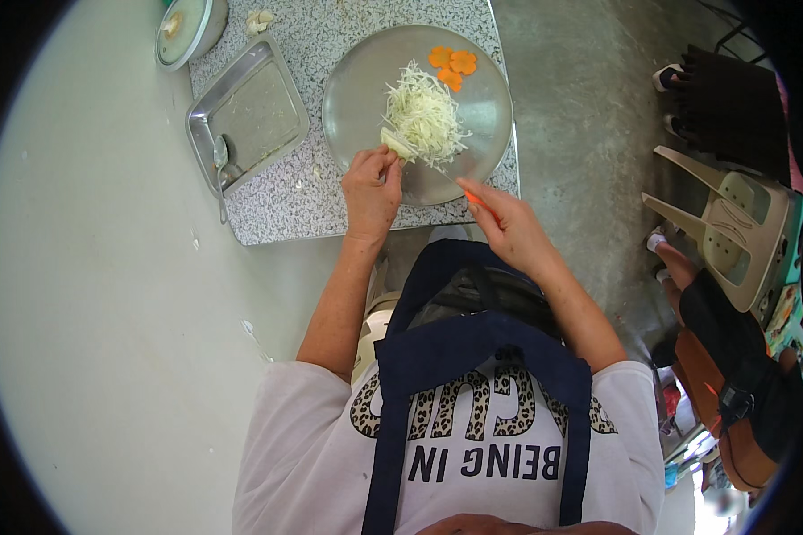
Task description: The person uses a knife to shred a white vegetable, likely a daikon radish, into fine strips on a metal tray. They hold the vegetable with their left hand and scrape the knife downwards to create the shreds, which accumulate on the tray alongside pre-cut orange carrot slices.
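Note:
A round metal platter (358,100) holds a heap of finely shredded pale green vegetable (425,117), which looks like cabbage. Beside the heap, near its upper right, lie orange flower-shaped carrot slices (463,63). My left hand (375,190) pinches a small pale piece of the vegetable (397,144) at the heap's lower left edge. In my right hand (512,224) is a small knife with an orange handle (476,199); its thin blade points at the bottom of the heap and is only partly visible.
Left of the platter, a rectangular metal tray (291,100) holds a spoon (221,160) leaning over its rim. A lidded bowl (191,30) and pale scraps (259,21) lie beyond it on the speckled tabletop (274,224). Plastic chairs (736,227) and other people are at the right.

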Tool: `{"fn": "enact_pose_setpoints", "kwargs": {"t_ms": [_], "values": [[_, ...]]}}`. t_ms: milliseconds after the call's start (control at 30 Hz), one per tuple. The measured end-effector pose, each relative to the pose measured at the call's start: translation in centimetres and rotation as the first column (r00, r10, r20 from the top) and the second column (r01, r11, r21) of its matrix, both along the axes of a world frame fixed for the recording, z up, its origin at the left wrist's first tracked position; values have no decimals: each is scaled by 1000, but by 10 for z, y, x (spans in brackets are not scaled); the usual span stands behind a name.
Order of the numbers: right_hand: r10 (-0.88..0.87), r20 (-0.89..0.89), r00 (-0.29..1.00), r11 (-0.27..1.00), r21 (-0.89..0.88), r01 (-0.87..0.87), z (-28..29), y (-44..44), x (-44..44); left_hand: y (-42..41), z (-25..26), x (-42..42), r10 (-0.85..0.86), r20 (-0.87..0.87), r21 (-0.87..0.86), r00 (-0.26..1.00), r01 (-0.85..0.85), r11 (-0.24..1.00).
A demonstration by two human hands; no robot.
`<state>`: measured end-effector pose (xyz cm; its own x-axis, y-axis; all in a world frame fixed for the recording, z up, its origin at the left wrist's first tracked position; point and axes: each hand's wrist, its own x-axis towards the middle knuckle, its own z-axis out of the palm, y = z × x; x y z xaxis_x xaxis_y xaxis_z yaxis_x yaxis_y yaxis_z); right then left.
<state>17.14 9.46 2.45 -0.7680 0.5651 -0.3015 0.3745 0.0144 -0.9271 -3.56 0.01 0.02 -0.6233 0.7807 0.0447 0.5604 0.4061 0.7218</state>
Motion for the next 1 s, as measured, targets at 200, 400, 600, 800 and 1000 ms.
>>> {"fn": "enact_pose_setpoints", "kwargs": {"t_ms": [200,400,600,800,1000], "values": [[58,38,998,989,135,-62,0,-12,6,0,2,1,4,-14,-12,1000,-4,1000],[74,98,992,980,175,-91,0,-16,6,-4,-3,-1,2,-32,5,999,-2,1000],[79,138,987,967,229,-110,0,-16,4,-4,-2,-2,9,-29,-13,1000,-9,1000],[78,169,982,954,274,-123,-2,-14,-16,-1,2,-2,4,-43,-57,999,-7,998],[58,111,992,955,282,-87,-12,-15,-23,1,8,-1,8,-13,-77,1000,-9,997]]}}
